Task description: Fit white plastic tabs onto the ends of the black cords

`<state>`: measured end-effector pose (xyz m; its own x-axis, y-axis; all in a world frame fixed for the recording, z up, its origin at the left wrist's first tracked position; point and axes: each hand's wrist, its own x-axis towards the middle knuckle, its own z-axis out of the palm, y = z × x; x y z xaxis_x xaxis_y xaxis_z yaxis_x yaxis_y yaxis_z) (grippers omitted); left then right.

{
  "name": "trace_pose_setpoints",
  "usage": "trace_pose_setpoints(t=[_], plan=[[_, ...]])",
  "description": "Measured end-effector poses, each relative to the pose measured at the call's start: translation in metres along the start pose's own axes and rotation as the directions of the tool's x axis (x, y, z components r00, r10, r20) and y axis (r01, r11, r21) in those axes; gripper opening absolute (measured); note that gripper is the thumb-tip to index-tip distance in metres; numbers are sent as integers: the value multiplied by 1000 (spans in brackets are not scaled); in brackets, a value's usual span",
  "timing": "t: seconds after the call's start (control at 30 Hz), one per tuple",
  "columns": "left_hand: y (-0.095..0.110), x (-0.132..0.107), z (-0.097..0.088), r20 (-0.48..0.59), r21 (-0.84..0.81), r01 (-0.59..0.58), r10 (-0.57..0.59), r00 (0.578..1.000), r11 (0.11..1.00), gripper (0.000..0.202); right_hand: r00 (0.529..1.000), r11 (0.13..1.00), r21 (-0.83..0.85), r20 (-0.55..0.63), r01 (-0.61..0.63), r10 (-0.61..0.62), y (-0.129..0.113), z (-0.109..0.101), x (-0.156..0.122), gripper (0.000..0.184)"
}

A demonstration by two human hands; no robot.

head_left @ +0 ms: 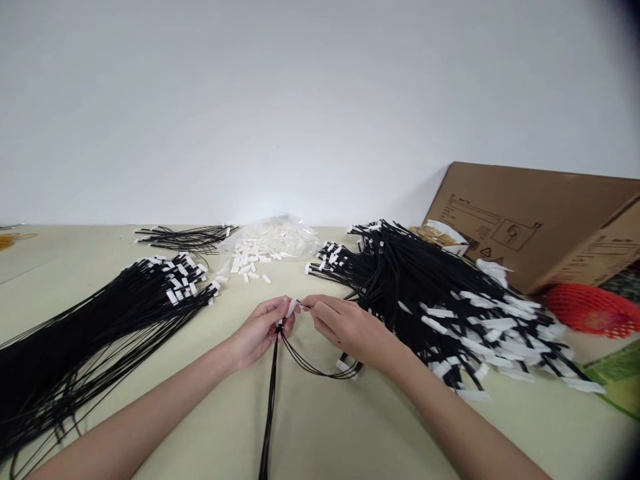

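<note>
Near the middle of the table, my left hand [267, 327] pinches a small white connector [292, 307] between thumb and fingers. A bundle of thin black wires [271, 407] hangs from that hand toward me, and a few more wires loop off to the right. My right hand [345, 327] is closed on the end of a thin black wire at the connector's right side; its fingertips partly hide the wire tip. Whether the wire sits inside the connector is too small to tell.
Black wires with white connectors lie heaped at left [95, 313] and right [400, 273]. Behind my hands, a clear plastic bag [295, 233] spills loose white connectors [245, 263]. At right stand a cardboard box [500, 213] and a red mesh item [590, 309]. A wall rises behind.
</note>
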<state>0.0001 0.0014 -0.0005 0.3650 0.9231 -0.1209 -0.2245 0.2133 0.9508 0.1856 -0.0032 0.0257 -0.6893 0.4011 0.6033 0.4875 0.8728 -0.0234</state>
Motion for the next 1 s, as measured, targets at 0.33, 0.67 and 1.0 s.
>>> trace_pose_setpoints(t=[0.33, 0.67, 1.0], plan=[[6, -6, 6, 30, 37, 13, -15, 999, 999, 31, 997, 992, -103, -20, 73, -75, 2, 2, 0, 11], [8, -10, 11, 35, 93, -55, 52, 998, 994, 29, 996, 994, -85, -59, 68, -73, 0, 5, -2, 12], [8, -12, 12, 52, 65, -70, 67, 996, 995, 31, 978, 1000, -5, -209, 21, -21, -7, 12, 3, 14]])
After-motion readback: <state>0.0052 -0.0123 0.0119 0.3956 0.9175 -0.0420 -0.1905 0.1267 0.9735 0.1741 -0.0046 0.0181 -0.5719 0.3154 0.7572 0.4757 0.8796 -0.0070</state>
